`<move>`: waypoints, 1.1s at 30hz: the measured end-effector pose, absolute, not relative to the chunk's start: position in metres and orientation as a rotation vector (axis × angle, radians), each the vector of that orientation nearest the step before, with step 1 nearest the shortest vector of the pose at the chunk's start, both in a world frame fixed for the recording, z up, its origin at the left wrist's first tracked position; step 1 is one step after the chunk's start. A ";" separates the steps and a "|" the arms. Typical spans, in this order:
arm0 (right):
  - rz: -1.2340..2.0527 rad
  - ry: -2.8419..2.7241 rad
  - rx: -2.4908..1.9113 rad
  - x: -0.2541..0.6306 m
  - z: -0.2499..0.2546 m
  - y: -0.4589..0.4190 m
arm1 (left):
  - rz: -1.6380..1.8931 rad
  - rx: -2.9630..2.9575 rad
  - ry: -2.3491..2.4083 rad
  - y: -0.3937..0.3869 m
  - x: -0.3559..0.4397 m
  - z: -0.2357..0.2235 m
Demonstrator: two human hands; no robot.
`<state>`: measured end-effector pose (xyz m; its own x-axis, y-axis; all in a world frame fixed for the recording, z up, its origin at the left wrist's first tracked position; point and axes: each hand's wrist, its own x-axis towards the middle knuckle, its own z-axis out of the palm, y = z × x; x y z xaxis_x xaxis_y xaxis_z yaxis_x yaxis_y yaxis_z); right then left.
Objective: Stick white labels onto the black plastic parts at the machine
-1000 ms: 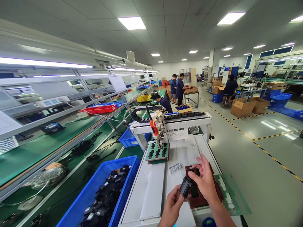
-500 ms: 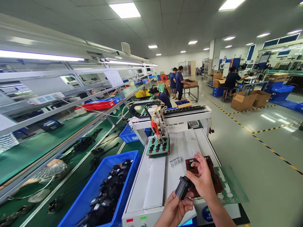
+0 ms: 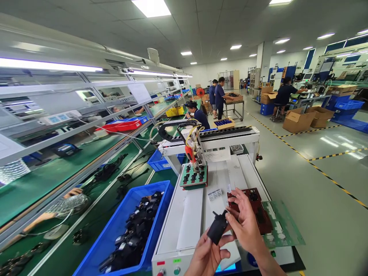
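Note:
My left hand (image 3: pixel 208 251) is closed around the lower part of a black plastic housing (image 3: pixel 217 229), which is held tilted, a small prong sticking out at its upper end. At that end, the thumb and a fingertip of my right hand (image 3: pixel 244 218) close on the housing's corner, while the other fingers are spread. Behind my right hand lies a dark red fixture plate (image 3: pixel 263 214) with cut-outs. Further back on the white machine, a green fixture (image 3: pixel 188 182) carries several black parts under the red-and-metal tool head (image 3: pixel 191 155).
To the left, a blue bin (image 3: pixel 97 239) holds many black parts (image 3: pixel 138 226). A small white piece with compartments (image 3: pixel 215 194) lies on the machine bed. A translucent green sheet (image 3: pixel 287 226) overhangs the right edge. Another person's hand (image 3: pixel 73 192) shows beneath the left shelf. Co-workers (image 3: pixel 220 96) are further off.
The housing has turned in my hands, showing a smooth side and its prong instead of the ribbed side. My right fingers have come in closer to its upper end. The view has shifted slightly.

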<state>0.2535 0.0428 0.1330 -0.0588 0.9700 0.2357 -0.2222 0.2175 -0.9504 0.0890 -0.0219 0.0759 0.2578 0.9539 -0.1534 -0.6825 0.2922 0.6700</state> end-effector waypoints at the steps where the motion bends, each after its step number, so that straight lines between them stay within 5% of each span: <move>1: 1.161 -1.199 -0.884 0.255 0.131 0.041 | 1.259 0.614 0.685 -0.022 0.086 0.081; 14: 1.671 -1.176 -0.906 0.252 0.126 0.025 | 1.399 0.931 1.056 -0.012 0.085 0.109; 33: 1.438 -1.413 -1.088 0.252 0.130 0.023 | 1.361 0.923 1.026 -0.015 0.086 0.114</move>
<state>0.2520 0.0227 0.1305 -0.2855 0.9579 -0.0315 0.0146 -0.0285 -0.9995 0.0858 -0.0154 0.1135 -0.0511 0.9979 -0.0395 -0.3131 0.0216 0.9495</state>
